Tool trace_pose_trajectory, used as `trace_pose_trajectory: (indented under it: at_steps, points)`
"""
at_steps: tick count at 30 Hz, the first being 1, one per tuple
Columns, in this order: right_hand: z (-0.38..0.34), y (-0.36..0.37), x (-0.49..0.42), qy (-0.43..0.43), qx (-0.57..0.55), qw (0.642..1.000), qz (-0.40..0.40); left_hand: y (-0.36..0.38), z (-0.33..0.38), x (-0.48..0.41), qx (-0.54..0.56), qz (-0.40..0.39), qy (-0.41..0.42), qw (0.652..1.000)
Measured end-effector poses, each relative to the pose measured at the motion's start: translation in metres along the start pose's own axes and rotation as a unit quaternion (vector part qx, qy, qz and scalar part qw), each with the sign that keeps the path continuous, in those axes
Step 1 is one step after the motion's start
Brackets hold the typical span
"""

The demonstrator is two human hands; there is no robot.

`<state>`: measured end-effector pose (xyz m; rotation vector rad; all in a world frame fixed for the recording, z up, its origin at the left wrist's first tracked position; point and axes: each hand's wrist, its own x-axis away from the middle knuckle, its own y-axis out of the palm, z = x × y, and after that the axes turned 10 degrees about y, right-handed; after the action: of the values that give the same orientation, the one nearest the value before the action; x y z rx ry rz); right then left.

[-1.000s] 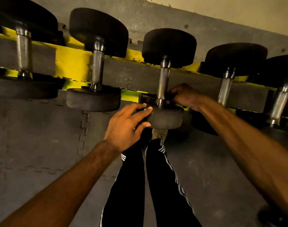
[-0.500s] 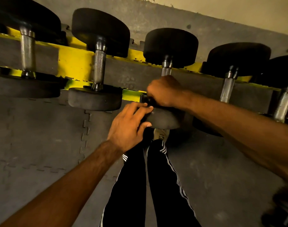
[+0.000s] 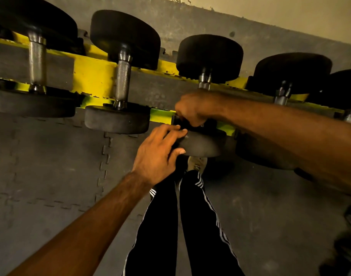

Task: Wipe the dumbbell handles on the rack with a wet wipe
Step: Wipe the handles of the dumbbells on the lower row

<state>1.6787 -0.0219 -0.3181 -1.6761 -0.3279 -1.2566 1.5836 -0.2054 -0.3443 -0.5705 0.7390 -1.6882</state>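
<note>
Black rubber heads, thick and round like pucks, cap every dumbbell on the rack (image 3: 95,76), whose yellow paint is chipped and scuffed along its rails. The steel bars between the heads are shiny, with a fine cross-hatched grip that shows best on the second dumbbell (image 3: 122,80) from the left.

The right hand (image 3: 194,108) is curled in a tight fist round the handle (image 3: 204,84) of the middle dumbbell (image 3: 209,56), low down near its closer head. Only a short stub of knurled steel shows above the knuckles. The rest of the bar is covered by the fist, and whether a wipe sits inside it cannot be made out.

The left hand (image 3: 156,154) rests on the closer head of that same dumbbell. Its fingers lie fairly straight over the top edge and its thumb is laid against the curved rim.

At the far left a big dumbbell (image 3: 36,60) is cut off by the frame edge. To the right another dumbbell (image 3: 290,70) has most of its bar hidden behind the right forearm, and one more beyond it is barely in view.

Below lie grey floor mats (image 3: 41,156) with jigsaw-toothed seams. Black trousers (image 3: 200,226) with white side stripes run down to a pale shoe (image 3: 197,162), half hidden under the dumbbell head. The lower right corner is too dark to read.
</note>
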Motion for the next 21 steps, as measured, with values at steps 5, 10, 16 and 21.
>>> trace_pose_trajectory:
  at_steps: [5, 10, 16, 21]
  points:
    - [0.026, 0.048, 0.026, 0.001, -0.181, 0.971, 0.158, -0.001, 0.001, 0.000, 0.006, -0.001, -0.003, 1.000]
    - [0.038, 0.084, 0.034, 0.138, -0.459, 0.850, 0.219, 0.000, 0.003, -0.006, 0.006, 0.008, -0.012, 1.000]
    - [0.032, 0.087, 0.024, 0.138, -0.475, 0.845, 0.203, 0.000, 0.002, -0.013, 0.014, 0.020, -0.010, 1.000]
    - [0.036, 0.091, 0.021, 0.182, -0.390, 0.839, 0.332, -0.002, 0.001, -0.016, 0.025, 0.012, -0.019, 0.999]
